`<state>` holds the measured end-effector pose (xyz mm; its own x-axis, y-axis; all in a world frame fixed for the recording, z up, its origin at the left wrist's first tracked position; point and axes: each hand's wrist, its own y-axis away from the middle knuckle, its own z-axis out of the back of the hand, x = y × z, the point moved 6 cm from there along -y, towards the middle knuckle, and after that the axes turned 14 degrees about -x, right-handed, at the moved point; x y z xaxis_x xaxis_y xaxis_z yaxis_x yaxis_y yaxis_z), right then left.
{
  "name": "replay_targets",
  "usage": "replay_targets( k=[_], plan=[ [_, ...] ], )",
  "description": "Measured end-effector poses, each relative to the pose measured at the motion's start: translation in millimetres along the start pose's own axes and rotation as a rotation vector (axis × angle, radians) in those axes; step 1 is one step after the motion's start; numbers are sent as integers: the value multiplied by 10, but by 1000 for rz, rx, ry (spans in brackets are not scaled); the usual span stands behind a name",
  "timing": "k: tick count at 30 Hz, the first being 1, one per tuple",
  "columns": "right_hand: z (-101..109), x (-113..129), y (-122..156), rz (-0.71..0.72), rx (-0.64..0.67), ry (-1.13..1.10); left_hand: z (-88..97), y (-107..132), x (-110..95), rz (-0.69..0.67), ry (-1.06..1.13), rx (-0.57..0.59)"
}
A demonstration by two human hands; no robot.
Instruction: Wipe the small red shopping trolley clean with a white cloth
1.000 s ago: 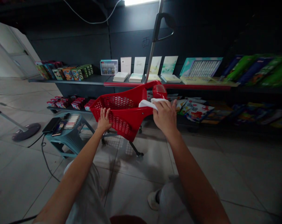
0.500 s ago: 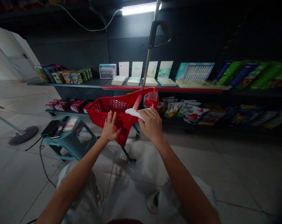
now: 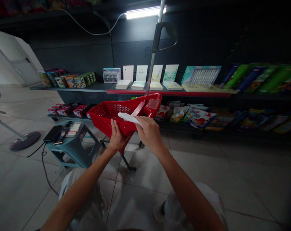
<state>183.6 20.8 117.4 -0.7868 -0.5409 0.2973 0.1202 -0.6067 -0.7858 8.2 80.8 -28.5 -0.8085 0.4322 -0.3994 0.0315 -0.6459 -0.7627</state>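
The left hand (image 3: 117,138) curled its fingers around the red shopping trolley (image 3: 104,117) to steady it, while the right hand (image 3: 148,134) pressed a white cloth (image 3: 128,118) against it with closed fingers.

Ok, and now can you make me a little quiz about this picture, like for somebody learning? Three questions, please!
1. True or false: the right hand holds a white cloth against the red plastic wheeled shopping basket.
2. Which thing does the left hand touch? A: the basket; B: the metal pole; C: the shelf.
3. Fill in the word: the pale floor under the teal plastic stool is made of square ____.

Key: 1 true; 2 A; 3 tiles.
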Motion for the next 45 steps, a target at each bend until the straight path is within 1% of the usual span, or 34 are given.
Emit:
replay_targets(
  k=[3, 5, 7, 10, 12, 13, 14, 15, 17, 18, 19, 20, 23, 26, 31, 35, 38, 40, 42, 45],
  plan=[
    [4, -79, -118, -82, 23, 27, 33, -10, 17, 40, -6, -33],
    [44, -255, -289, -136, -23, 67, 63, -25, 18, 52, -22, -37],
    [128, -511, -524, -168, -140, 124, 96, -39, 29, 69, -29, -28],
    [282, -950, -879, -200, -379, 296, 139, -47, 76, 87, -11, -6],
    [300, -1191, -1043, -200, -472, 372, 163, -49, 129, 81, 1, 0],
    [264, -1292, -1091, -207, -474, 382, 172, -50, 159, 72, 6, 3],
    [193, -1378, -1116, -213, -439, 374, 179, -53, 190, 63, 9, 6],
    [87, -1443, -1117, -214, -363, 348, 186, -56, 222, 54, 11, 9],
    [-168, -1505, -1037, -204, -157, 269, 204, -65, 283, 41, 7, 14],
    [-275, -1503, -967, -198, -74, 232, 214, -69, 310, 37, 2, 19],
    [-350, -1485, -893, -195, -21, 206, 225, -72, 336, 37, -5, 27],
    [-391, -1456, -825, -199, 2, 196, 238, -74, 361, 40, -13, 36],
    [-371, -1325, -705, -240, -4, 263, 286, -74, 420, 53, -31, 61],
    [-308, -1105, -706, -250, 27, 328, 335, -75, 462, 71, -45, 69],
    [-305, -662, -698, -142, 81, 266, 357, -73, 484, 119, -31, 73],
    [-321, -468, -575, -72, 31, 215, 350, -57, 512, 177, -39, 99],
    [-305, -439, -499, -50, -16, 172, 359, -51, 558, 205, -84, 151],
    [-281, -463, -480, -30, -15, 138, 377, -57, 598, 222, -126, 180],
    [-250, -539, -488, -22, 13, 119, 401, -77, 622, 220, -151, 190],
    [-195, -765, -533, -82, 47, 156, 434, -118, 648, 216, -162, 187]
  ],
)
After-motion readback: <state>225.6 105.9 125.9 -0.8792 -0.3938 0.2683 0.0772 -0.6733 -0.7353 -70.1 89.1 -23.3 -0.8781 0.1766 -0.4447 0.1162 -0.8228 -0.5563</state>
